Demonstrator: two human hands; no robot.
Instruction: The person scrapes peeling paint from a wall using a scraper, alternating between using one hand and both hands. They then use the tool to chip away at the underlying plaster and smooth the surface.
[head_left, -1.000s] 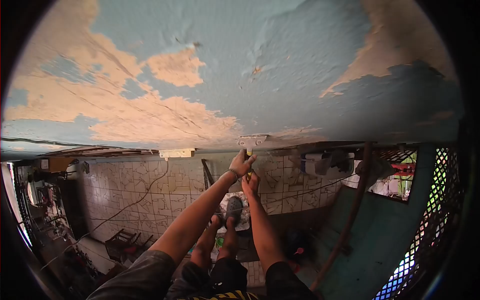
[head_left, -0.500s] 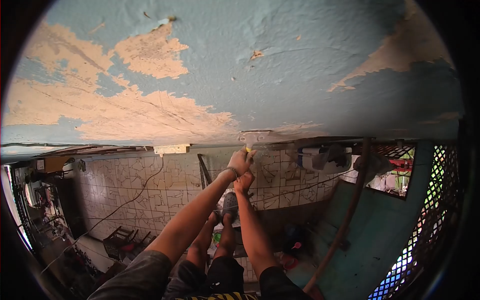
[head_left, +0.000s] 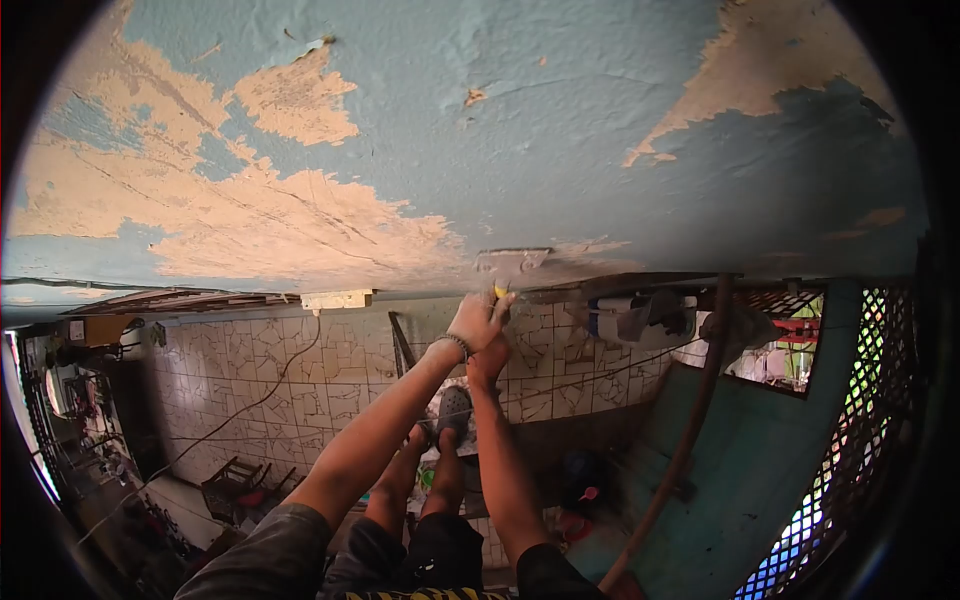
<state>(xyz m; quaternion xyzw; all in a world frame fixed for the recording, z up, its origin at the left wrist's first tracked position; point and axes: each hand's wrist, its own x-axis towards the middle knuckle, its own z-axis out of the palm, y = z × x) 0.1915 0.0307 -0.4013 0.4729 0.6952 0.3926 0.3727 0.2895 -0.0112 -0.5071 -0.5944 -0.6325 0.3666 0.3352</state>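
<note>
A wide-bladed paint scraper point(head_left: 512, 263) has its blade against the blue painted wall point(head_left: 560, 130), at the edge of a bare, peeled patch point(head_left: 300, 225). Yellow shows on its handle just below the blade. My left hand point(head_left: 478, 320), with a beaded bracelet at the wrist, is wrapped round the handle near the blade. Below it, my right hand point(head_left: 489, 362) is closed round the lower part of the handle, most of which the fingers hide.
A white box point(head_left: 337, 300) with a hanging cord is fixed low on the wall. A brown pole point(head_left: 700, 430) slants at the right, near bagged items point(head_left: 655, 318). A wooden chair point(head_left: 237, 483) stands lower left. My feet in clogs point(head_left: 454, 408) show below.
The scraper and both hands have shifted slightly up the wall, the blade now showing more fully. The view has moved a little to the right.
</note>
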